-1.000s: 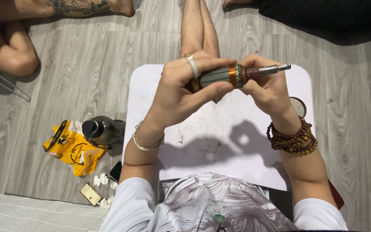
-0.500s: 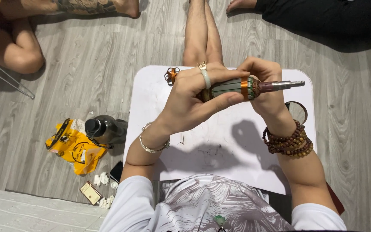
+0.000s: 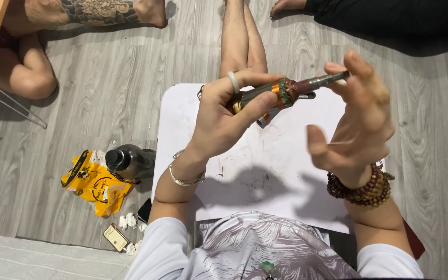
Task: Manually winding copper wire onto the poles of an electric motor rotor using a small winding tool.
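Fingers (image 3: 255, 106) of the left hand (image 3: 224, 122) are wrapped around a motor armature (image 3: 281, 92), which is gripped by its dark body and held raised above the white board (image 3: 265, 171). An orange copper band and a ribbed collar are seen near the middle of the armature, and a grey metal shaft is pointed to the right from it. A pale ring is worn on one finger of the left hand, and a thin silver bracelet (image 3: 185, 179) is worn at the wrist.

Beside the shaft, the right hand (image 3: 356, 124) is held spread, with fingers apart and nothing clasped; only the upper fingertips are seen at or just behind the shaft's tip, and contact cannot be told. A brown bead bracelet (image 3: 361, 189) is wound around the right wrist.

Under both hands, their shadows are cast on the marked white board, which is laid on a grey wooden floor (image 3: 105, 103). To the left of the board, a dark bottle (image 3: 128, 161) is laid beside a yellow packet (image 3: 94, 181), with a small box (image 3: 115, 237) nearer the camera. Bare legs of other people are seen at the top.
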